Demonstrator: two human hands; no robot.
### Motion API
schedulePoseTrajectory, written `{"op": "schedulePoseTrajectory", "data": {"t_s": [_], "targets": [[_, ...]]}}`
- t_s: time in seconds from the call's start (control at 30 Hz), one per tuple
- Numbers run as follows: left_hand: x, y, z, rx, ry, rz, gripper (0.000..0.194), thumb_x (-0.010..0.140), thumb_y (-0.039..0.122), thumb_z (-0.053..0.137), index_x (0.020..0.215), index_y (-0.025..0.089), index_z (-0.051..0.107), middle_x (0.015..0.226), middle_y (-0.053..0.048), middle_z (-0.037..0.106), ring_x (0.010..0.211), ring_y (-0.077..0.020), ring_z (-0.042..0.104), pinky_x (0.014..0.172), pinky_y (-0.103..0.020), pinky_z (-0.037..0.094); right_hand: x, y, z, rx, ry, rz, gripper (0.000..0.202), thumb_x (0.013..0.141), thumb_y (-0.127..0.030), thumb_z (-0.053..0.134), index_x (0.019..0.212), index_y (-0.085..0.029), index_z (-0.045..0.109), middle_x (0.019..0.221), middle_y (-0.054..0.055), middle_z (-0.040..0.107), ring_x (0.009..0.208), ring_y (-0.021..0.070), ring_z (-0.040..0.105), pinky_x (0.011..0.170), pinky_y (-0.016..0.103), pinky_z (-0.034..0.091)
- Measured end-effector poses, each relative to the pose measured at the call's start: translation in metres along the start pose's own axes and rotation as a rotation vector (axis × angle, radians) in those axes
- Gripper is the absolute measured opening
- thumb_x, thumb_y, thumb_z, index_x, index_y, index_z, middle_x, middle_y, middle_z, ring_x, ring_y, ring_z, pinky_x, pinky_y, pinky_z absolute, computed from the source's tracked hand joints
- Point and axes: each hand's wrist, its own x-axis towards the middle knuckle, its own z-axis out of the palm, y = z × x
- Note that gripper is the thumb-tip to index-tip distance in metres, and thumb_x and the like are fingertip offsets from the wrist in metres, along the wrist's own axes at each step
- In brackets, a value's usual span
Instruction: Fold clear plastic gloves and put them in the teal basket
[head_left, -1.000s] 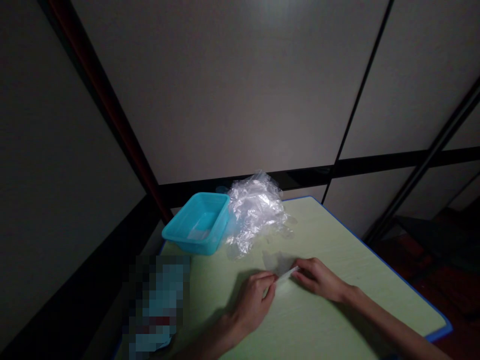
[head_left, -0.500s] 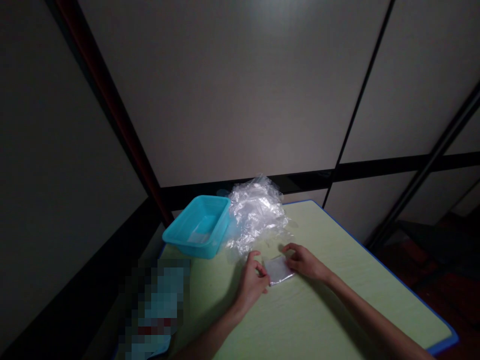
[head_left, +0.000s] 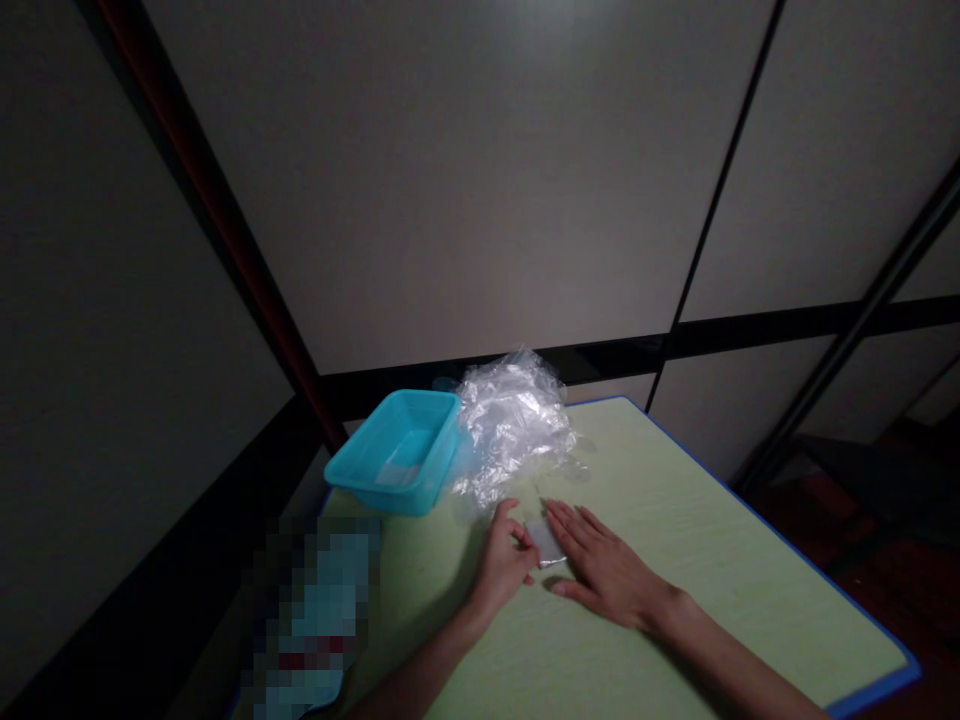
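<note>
A small folded clear plastic bag (head_left: 546, 543) lies flat on the table, whitish and roughly square. My left hand (head_left: 506, 553) is at its left edge, fingers curled and closed on that edge. Across the right part of the bag my right hand (head_left: 604, 568) lies flat, palm down, fingers stretched out and thumb apart. It covers that side of the bag. Just beyond both hands rises a loose heap of crinkled clear plastic bags (head_left: 514, 420).
A turquoise plastic basin (head_left: 431, 480) stands at the table's back left, with something pale and flat inside. The pale green table (head_left: 720, 560) has a blue edge. Wardrobe-like panels (head_left: 480, 200) close off the back. A pixelated item (head_left: 322, 610) lies at the lower left.
My right hand has gone from curled fingers at the bag's right edge to lying flat over its right part, moving slightly left. My left hand has stayed in place.
</note>
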Motion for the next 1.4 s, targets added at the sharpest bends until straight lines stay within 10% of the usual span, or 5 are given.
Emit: {"op": "schedulePoseTrajectory", "data": {"t_s": [0.37,0.5,0.67,1.4], "targets": [[-0.005,0.001,-0.017,0.231,-0.053,0.111,0.036,0.067,0.01,0.049,0.101,0.019,0.042,0.078,0.002,0.055,0.062,-0.0152,0.063,0.046,-0.022,0.05,-0.002,0.003,0.004,-0.009,0.007,0.015,0.072,0.085,-0.055,0.032,0.138,-0.007,0.018,0.142,0.016,0.016,0.132,0.0234,0.011,0.106,0.043,0.018],[-0.021,0.008,-0.018,0.545,-0.154,0.454,0.037,0.074,0.011,0.046,0.11,0.02,0.05,0.119,-0.007,0.052,0.114,-0.0223,0.045,0.097,-0.038,0.036,-0.003,0.002,0.002,0.007,0.071,0.029,0.07,0.087,-0.05,0.032,0.138,-0.004,0.016,0.143,0.016,0.013,0.132,0.0215,0.009,0.106,0.039,0.019],[-0.031,0.006,-0.016,1.108,-0.316,0.777,0.052,0.086,0.018,0.036,0.135,0.01,0.021,0.142,-0.011,0.023,0.131,-0.0202,0.016,0.107,-0.037,0.02,-0.004,0.002,0.004,0.0,0.047,-0.015,0.07,0.087,-0.052,0.032,0.138,-0.006,0.015,0.143,0.016,0.014,0.132,0.0218,0.01,0.106,0.041,0.02],[-0.03,0.006,-0.022,1.219,-0.409,0.751,0.053,0.089,0.031,0.034,0.136,0.013,0.018,0.144,-0.009,0.018,0.132,-0.0235,0.008,0.107,-0.04,0.013,-0.005,0.002,0.006,-0.005,0.012,-0.035,0.074,0.084,-0.054,0.036,0.138,-0.008,0.016,0.143,0.017,0.015,0.131,0.0255,0.01,0.106,0.044,0.019]]}}
